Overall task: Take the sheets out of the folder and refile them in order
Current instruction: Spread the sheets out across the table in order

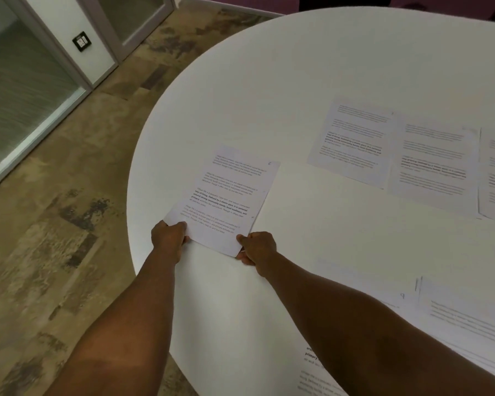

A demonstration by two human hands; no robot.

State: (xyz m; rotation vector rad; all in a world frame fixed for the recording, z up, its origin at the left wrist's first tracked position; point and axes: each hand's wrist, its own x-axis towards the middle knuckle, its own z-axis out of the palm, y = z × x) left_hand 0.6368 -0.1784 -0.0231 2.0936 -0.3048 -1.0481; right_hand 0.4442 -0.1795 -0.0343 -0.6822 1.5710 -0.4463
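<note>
Sheet 6 [226, 195]: long axis run toward 1 o'clock, away from both hands.
Left hand [167, 238]: near-left corner pinched.
Right hand [259, 247]: near-right corner pinched, equally near.

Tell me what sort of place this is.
Probably an office or meeting room: a large round white table spread with printed sheets, frosted glass partitions in metal frames, and a wall switch panel.

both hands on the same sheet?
Yes, the left hand and right hand each pinch a near corner of one sheet.
</note>
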